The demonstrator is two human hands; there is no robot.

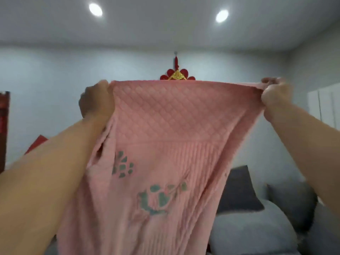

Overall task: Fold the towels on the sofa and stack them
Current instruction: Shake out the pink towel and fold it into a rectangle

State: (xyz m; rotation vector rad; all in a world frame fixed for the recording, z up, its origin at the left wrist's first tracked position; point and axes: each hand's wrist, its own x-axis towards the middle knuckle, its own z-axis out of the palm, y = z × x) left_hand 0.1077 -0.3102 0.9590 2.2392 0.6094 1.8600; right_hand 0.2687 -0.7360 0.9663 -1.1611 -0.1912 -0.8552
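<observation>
item: pink quilted cloth towel with green printed motifs [161, 162], held up in the air in front of me, top edge stretched level, the rest hanging down unfolded. my left hand [96, 101] grips the left top corner; my right hand [275, 95] pinches the right top corner. grey cushioned sofa [257, 230] lies low at the right, beyond the towel. progress, as i judge it: this towel is not yet folded; no stack is in view.
</observation>
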